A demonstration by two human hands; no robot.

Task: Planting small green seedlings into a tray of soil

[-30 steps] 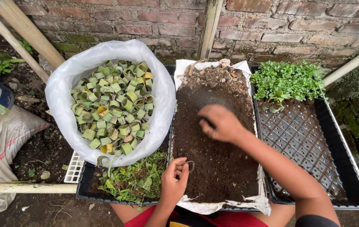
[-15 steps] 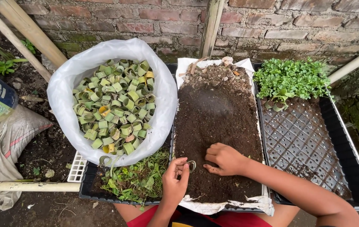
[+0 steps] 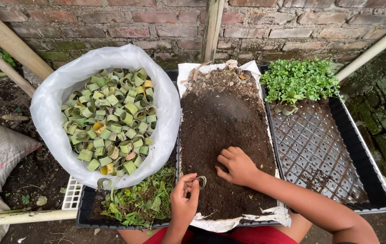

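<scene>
Pinching a small leaf ring (image 3: 201, 181), the left hand (image 3: 185, 201) is hovering beside the soil tray (image 3: 229, 122).
Right hand (image 3: 236, 166) is cupping loose soil; the ring is probably light and crushable, best held by its rim.

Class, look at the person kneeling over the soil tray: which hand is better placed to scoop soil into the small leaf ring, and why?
Probably the right hand: it rests knuckles-up on the soil, fingers curled into it beside the leaf ring. The left hand is occupied, pinching that ring at the soil's near edge.
</scene>
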